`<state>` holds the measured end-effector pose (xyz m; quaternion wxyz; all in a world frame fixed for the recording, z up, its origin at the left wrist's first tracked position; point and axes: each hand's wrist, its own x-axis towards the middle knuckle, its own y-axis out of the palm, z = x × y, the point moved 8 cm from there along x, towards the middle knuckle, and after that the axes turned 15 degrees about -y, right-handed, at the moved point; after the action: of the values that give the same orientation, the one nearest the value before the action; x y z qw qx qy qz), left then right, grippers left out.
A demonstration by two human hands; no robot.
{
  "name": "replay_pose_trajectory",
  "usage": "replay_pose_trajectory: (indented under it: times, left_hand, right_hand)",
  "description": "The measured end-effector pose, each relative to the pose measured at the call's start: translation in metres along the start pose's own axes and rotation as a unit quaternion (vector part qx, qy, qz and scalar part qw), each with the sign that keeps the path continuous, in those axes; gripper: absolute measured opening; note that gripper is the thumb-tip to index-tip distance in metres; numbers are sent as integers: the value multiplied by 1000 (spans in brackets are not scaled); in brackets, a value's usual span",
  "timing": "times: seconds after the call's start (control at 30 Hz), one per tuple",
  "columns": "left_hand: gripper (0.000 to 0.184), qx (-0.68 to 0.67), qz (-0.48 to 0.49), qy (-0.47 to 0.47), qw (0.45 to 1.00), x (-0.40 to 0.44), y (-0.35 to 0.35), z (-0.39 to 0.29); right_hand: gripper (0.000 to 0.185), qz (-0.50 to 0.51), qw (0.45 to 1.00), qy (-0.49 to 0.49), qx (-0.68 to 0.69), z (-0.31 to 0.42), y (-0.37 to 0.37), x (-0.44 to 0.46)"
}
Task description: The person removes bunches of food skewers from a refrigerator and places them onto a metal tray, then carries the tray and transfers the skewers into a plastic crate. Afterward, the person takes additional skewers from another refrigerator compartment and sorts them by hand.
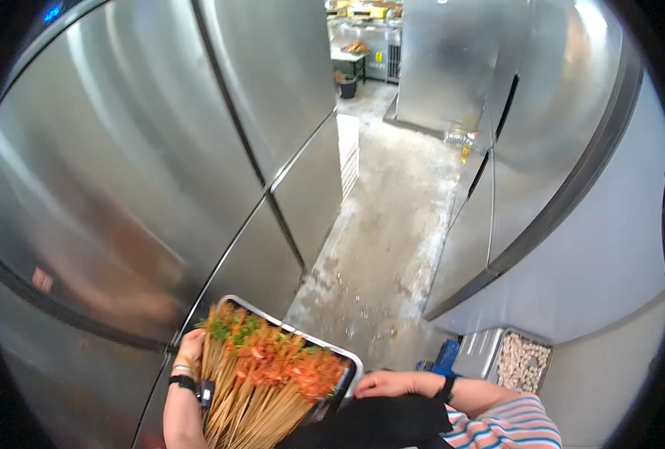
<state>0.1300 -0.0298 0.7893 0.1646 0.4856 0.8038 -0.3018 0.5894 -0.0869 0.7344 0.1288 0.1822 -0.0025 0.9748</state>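
Observation:
A metal tray [356, 361] at the bottom centre-left bears many thin wooden skewers [254, 408] with red, orange and green food [272, 359] at their far ends. My left hand [191, 346] is closed on the tray's left side, its fingers partly hidden by the skewers and the rim. At the right rim, my right hand [377, 384] has its fingers curled round the tray edge. Black bands circle both wrists. The near end of the tray lies against a black apron [377, 426].
Steel cabinets [123, 172] line the left, with more steel cabinets [549, 112] on the right. Between them runs a wet concrete floor [385, 202]. A pan of pale food pieces [523, 363] stands low at right. Far back are a black bucket [347, 87] and a white table [347, 55].

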Motion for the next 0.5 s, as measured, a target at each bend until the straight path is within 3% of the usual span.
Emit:
replay_pose_trajectory:
  times: [0.03,0.07,0.17,0.3,0.37,0.5]
  left_hand:
    - [21,28,-1,11,1000,32,27,-25]
    - [22,70,21,22,997,45,68,-59]
    - [24,167,73,52,982,92,189,-140]
    - [22,270,151,122,943,127,348,-231]
    - [22,361,144,185,903,154,424,-271]
    - [25,421,206,210,858,196,587,-350]
  right_hand:
    - [26,7,995,93,20,-8,-8,-16]
    - [27,-71,994,42,66,0,-21,-26]
    - [32,-162,973,80,144,-11,-59,-69]
    - [32,-285,938,99,170,4,-133,-77]
    - [32,-334,921,100,175,11,-175,-77]
    - [32,-419,885,95,180,28,-268,-86]
